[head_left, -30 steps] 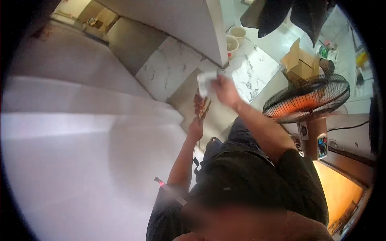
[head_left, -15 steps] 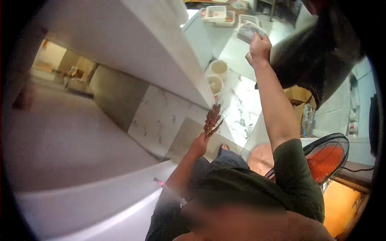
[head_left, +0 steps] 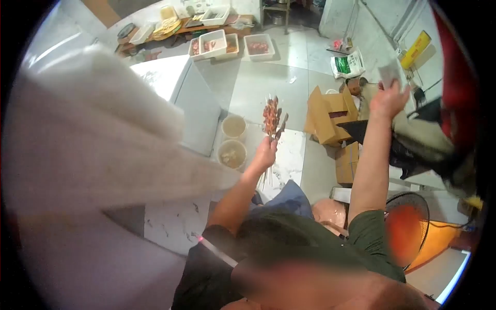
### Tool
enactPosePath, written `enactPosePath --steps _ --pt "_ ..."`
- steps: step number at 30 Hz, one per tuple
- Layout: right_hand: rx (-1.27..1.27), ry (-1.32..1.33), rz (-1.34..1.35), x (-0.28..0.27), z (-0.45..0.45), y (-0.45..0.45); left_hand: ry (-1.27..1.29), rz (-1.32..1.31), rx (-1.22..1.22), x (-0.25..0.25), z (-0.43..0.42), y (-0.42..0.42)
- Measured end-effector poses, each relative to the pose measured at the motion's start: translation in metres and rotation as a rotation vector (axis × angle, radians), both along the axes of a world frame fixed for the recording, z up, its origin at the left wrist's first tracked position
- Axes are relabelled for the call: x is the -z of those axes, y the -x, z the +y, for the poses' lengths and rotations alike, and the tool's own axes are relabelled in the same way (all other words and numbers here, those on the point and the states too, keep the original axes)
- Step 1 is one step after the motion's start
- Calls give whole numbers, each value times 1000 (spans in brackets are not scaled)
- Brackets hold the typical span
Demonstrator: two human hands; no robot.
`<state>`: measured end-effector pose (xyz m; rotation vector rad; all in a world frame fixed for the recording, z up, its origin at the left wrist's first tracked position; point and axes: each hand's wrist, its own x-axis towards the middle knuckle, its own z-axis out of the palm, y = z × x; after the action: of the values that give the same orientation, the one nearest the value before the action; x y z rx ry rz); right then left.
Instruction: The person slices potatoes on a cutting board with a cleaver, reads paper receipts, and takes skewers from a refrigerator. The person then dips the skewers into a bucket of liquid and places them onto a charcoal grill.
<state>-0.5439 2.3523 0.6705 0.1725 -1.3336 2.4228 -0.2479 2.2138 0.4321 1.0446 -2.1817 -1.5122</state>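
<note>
My left hand (head_left: 265, 154) is closed around the sticks of several meat skewers (head_left: 270, 117). The dark red pieces point up and away from me, and bare stick ends hang below my fist. Out to the right, my arm is stretched forward, and my right hand (head_left: 387, 103) grips a flat, pale packet-like thing (head_left: 389, 74). Its kind is too blurred to make out. Beyond my left hand stand two pale buckets (head_left: 233, 125) on the floor.
White trays of raw meat (head_left: 258, 47) lie on the floor ahead, near a low wooden table (head_left: 188, 27). A white cabinet (head_left: 196, 106) stands left of the buckets. Open cardboard box (head_left: 330, 116), fan (head_left: 408, 227) and a dark-clothed person (head_left: 434, 129) are at right. A pale wall edge (head_left: 119, 134) fills the left.
The view has swung, bringing the trays, table and cardboard box more fully into sight. My right hand with the pale thing has shifted right and lower; the skewers stay in my left hand, raised farther forward.
</note>
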Motion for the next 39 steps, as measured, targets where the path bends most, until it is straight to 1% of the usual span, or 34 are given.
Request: enactPosePath --steps 2,3,4,5,6,8,9,10,12,14,15,17,18,20,21,22,24,25,26,27,30,32,33,35,37,38,39 --pt "100 -37 68 -18 8 21 -188 36 -51 6 -34 52" --pt "163 -39 89 -31 23 25 -218 72 -83 3 -36 69" --pt "265 -287 274 -17 41 69 -253 107 -121 7 -50 95" --pt "462 -717 410 -14 57 102 -290 139 -161 11 -69 118" --pt "746 -1071 561 -11 72 136 -365 188 -160 -8 -78 137" --pt "1153 -1512 609 -46 88 135 -654 352 -153 -8 -96 168" --pt "1170 -1394 590 -66 79 138 -790 452 -157 -14 -108 189" --pt "1255 -1445 464 -76 89 155 -830 464 -186 -24 -116 205" --pt "1360 -1508 308 -93 121 192 -909 478 -248 -41 -124 224" --pt "1236 -1259 393 -99 133 248 -967 583 -244 -44 -141 245" --pt "1075 -1012 481 -92 138 283 -998 634 -242 -43 -148 255" --pt "868 -988 501 -58 142 344 -1015 672 -257 -51 -162 274" --pt "720 -957 438 -31 129 372 -1025 686 -271 -55 -169 281" --pt "199 -926 93 55 65 402 -1038 697 -274 -58 -185 302" --pt "-70 -949 -73 97 21 396 -1046 702 -282 -56 -194 314" --pt "-285 -1034 -91 136 -32 369 -1035 686 -266 -49 -204 327" --pt "-798 -1246 -214 185 -134 315 -1024 669 -270 -30 -226 359" --pt "-941 -1319 44 213 -170 295 -1056 685 -264 -20 -239 377" --pt "-1144 -1297 -224 200 -209 262 -1089 698 -260 -9 -250 388" --pt "-1319 -1263 -495 187 -249 242 -1109 703 -268 -10 -262 398" --pt "-1504 -1211 -583 201 -312 242 -1130 735 -262 -11 -304 422" --pt "-1611 -1423 -274 189 -351 230 -1066 810 -213 -8 -323 425" --pt "-1668 -1523 -120 185 -370 229 -1036 795 -234 -4 -336 429" --pt "-1728 -1541 -185 193 -398 225 -987 741 -277 -4 -360 422" --pt "-1771 -1503 -209 198 -439 216 -1000 789 -314 8 -389 412" --pt "-1808 -1533 -239 203 -452 223 -1003 808 -332 12 -399 418" --pt "-1837 -1487 -291 207 -467 226 -965 788 -373 17 -412 421"
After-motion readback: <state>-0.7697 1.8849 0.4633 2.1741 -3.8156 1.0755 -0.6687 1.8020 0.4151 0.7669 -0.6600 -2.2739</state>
